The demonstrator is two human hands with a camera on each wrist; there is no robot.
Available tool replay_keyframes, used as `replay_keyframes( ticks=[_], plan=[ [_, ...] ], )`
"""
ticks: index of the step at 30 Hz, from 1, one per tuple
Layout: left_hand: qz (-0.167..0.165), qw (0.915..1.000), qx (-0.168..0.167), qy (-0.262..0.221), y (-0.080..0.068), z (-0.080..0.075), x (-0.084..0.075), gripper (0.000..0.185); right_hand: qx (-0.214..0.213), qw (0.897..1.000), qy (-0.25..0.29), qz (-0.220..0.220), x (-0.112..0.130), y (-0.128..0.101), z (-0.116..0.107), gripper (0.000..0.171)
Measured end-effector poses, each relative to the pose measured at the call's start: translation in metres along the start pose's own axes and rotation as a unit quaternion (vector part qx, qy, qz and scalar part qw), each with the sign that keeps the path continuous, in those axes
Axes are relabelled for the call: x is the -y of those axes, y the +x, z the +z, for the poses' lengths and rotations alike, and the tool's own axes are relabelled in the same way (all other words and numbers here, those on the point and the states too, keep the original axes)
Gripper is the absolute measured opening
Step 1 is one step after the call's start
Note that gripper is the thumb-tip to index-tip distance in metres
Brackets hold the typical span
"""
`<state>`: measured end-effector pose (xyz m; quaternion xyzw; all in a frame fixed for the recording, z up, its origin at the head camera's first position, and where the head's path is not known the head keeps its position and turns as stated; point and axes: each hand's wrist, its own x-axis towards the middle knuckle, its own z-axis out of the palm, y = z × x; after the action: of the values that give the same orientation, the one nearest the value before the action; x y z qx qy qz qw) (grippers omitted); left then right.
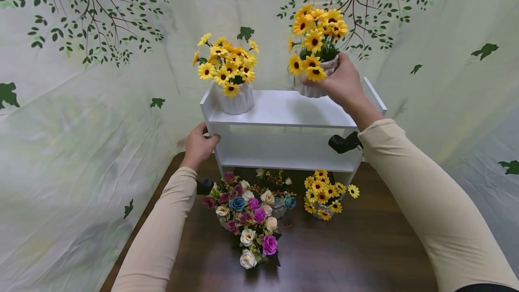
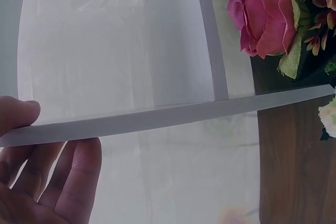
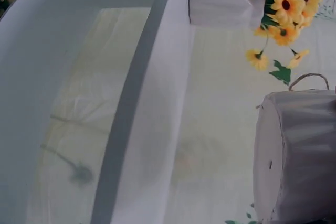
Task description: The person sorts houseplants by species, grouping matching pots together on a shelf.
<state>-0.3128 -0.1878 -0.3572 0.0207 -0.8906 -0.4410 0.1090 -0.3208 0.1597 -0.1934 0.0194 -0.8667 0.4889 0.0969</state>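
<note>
Right hand (image 1: 342, 85) curled round the sunflower pot (image 1: 314, 85) at the far right of the shelf (image 1: 284, 109) top, pot base close to the top board, contact not discernible. Left hand (image 1: 198, 145) gripping the near left side panel, thumb in front. Risks: top-heavy pot tipping if released tilted; light shelf shifting on the bench (image 1: 365, 247); a stray nudge toward the second pot (image 1: 235, 98) at far left.

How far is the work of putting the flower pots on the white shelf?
Done: one sunflower pot stands on the shelf top. In hand: the right hand holds a second sunflower pot at the top's right side; the left hand grips the shelf's left side. Left: the mixed bouquet and small sunflowers lie on the table.
</note>
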Motion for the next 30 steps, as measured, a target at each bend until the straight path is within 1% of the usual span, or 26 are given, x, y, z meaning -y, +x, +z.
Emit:
replay_keyframes(
  ticks=[6, 11, 17, 23, 30],
  plan=[
    [-0.01, 0.9999, 0.01, -0.004, 0.0, 0.0, 0.001, 0.05, 0.006, 1.0, 0.022, 0.0, 0.004, 0.008, 0.026, 0.093],
    [-0.012, 0.9998, 0.012, -0.009, 0.0, -0.001, 0.0, 0.051, 0.005, 1.0, 0.029, 0.01, 0.007, 0.011, 0.039, 0.093],
    [-0.006, 0.9999, 0.008, -0.004, 0.0, -0.001, 0.0, 0.049, 0.01, 0.999, 0.032, 0.025, 0.005, 0.012, 0.051, 0.098],
    [0.001, 1.0, 0.006, -0.005, 0.002, 0.001, -0.001, 0.049, 0.007, 0.998, 0.042, 0.046, 0.0, 0.013, 0.058, 0.097],
    [0.009, 0.9998, 0.006, -0.014, 0.001, 0.0, 0.001, 0.048, 0.011, 0.998, 0.045, 0.042, -0.004, 0.011, 0.067, 0.094]
  ],
)
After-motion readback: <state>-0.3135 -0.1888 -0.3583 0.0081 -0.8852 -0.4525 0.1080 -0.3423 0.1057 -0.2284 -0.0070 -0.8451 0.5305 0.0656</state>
